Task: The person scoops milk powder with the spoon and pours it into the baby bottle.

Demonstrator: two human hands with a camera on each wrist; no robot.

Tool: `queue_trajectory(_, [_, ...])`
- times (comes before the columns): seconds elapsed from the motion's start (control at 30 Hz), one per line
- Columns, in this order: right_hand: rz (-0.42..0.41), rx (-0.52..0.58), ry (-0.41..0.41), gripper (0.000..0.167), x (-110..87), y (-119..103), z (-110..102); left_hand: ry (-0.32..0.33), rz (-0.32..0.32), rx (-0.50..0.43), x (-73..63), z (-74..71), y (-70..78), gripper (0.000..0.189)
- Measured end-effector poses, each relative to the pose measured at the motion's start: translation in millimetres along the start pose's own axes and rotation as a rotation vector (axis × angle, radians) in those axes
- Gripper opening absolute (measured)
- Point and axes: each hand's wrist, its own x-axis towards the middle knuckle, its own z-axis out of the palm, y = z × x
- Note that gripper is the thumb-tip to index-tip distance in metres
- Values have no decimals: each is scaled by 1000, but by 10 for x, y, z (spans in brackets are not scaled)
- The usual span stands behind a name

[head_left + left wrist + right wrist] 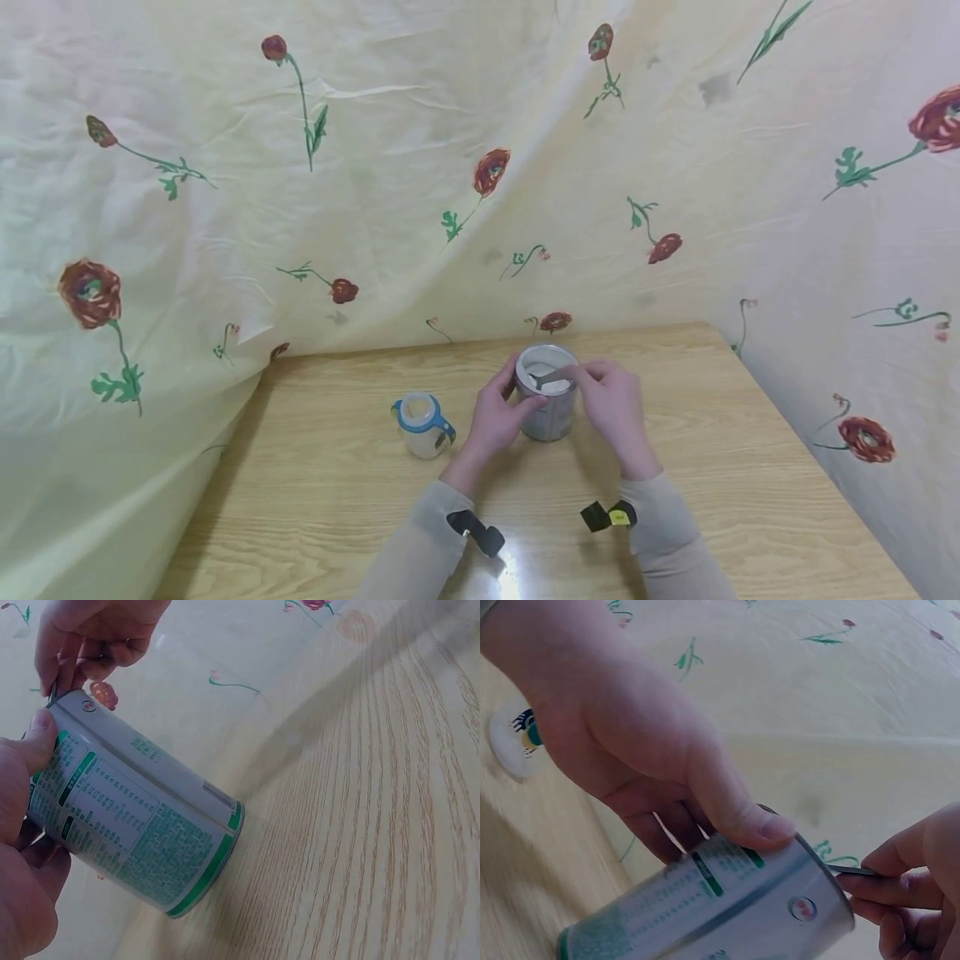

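A round powder can (549,418) with grey sides and green print stands on the table, its top uncovered and pale contents visible inside. My left hand (495,418) grips its left side, thumb near the rim and fingers round the back. From the right, my right hand (612,402) pinches the handle of a grey metal spoon (553,377), whose far end dips inside the can's mouth. The right wrist view shows the thin spoon handle (853,870) between thumb and fingers at the rim. How deep the spoon sits cannot be told.
Left of the can stands a clear drinking cup (426,439) with a blue collar and two blue handles. The wooden table (322,500) meets a pale flowered cloth (390,208) at its back and sides. Each wrist wears a small black camera.
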Motion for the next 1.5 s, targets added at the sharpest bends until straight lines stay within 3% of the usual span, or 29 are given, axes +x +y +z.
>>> queue_trajectory(0.23, [104,59,71,31,14,160,-204,-39,13,10,5,-19,-9,89])
queue_trajectory(0.33, [139,105,63,34,13,248,-262,-36,7,11,9,-13,-34,92])
queue_trajectory(0.5, [177,194,-44,45,26,315,-322,-20,-3,-42,17,15,-53,96])
queue_trajectory(0.67, [189,188,-181,54,53,343,-403,9,-33,-66,27,34,-63,94])
queue_trajectory(0.8, [200,171,-233,52,61,324,-446,25,-38,-64,38,30,-83,91])
queue_trajectory(1.03, [218,224,-210,51,73,312,-443,27,-28,-57,54,33,-87,90])
queue_trajectory(1.5, [161,257,-138,44,84,339,-365,29,-1,-52,60,32,-115,89])
